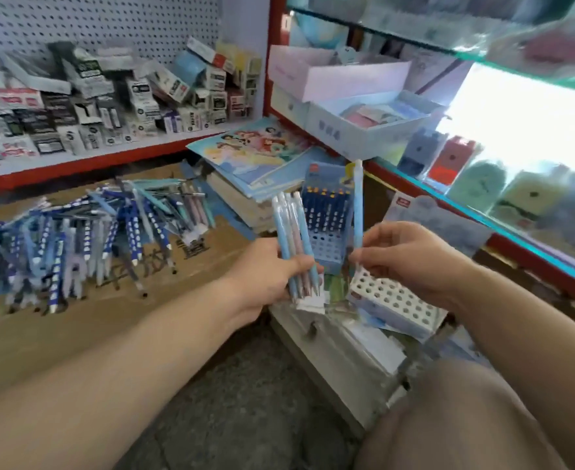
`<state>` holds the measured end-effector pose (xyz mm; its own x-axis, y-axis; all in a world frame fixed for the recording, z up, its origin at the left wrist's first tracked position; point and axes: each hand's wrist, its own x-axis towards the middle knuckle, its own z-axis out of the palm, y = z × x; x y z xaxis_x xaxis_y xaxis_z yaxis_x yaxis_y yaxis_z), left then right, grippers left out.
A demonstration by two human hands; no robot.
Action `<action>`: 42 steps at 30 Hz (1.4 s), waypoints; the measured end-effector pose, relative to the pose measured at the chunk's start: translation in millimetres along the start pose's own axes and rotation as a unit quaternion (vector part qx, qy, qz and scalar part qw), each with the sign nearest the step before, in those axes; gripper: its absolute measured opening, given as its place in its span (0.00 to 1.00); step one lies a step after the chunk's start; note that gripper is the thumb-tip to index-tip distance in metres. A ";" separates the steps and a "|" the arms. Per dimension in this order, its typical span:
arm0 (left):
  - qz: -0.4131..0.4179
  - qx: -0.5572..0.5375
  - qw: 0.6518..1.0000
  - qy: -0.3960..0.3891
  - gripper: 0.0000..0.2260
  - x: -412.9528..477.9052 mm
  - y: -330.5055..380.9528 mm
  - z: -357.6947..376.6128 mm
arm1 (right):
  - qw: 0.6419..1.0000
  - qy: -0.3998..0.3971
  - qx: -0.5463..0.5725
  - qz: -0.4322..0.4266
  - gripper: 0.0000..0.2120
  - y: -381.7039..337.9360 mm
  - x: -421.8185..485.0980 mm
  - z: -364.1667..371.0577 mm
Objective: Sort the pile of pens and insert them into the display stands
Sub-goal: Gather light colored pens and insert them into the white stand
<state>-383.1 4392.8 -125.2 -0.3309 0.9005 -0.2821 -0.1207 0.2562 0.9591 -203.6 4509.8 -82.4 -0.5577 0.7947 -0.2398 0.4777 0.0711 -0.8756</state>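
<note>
My left hand (272, 276) grips a bundle of several light blue and pink pens (294, 232), tips down. My right hand (404, 256) pinches a single light blue pen (358, 205) upright, its tip just above a white display stand (394, 301) with many empty holes. Behind the hands stands a blue display stand (326, 232), with dark blue pens in its back rows and empty holes in front. A large pile of blue, dark blue and pastel pens (86, 235) lies on flat cardboard (184, 286) to the left.
A stack of colouring books (255, 157) sits behind the blue stand. Boxed goods fill the left shelf (110, 106) under a pegboard. Glass shelves with boxes (374, 120) and plush items run along the right. My knee (466, 418) is at lower right.
</note>
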 end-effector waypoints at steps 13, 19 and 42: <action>-0.005 0.090 0.991 -0.102 0.06 67.0 -13.0 81.6 | 0.973 0.216 0.029 0.072 0.06 113.1 -14.8 -73.0; -0.014 0.113 0.988 -0.101 0.06 89.4 -30.5 77.3 | 0.967 0.248 -0.050 0.036 0.05 111.1 20.5 -50.2; -0.019 0.169 0.980 -0.105 0.08 101.8 -47.0 72.9 | 0.914 0.252 -0.314 0.057 0.09 126.4 74.0 -23.0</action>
<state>-342.9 4498.1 -197.2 -0.1271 0.9312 -0.3417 0.1997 0.3615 0.9107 -168.8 4591.5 -201.2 -0.1725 0.9838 0.0480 0.8968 0.1770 -0.4055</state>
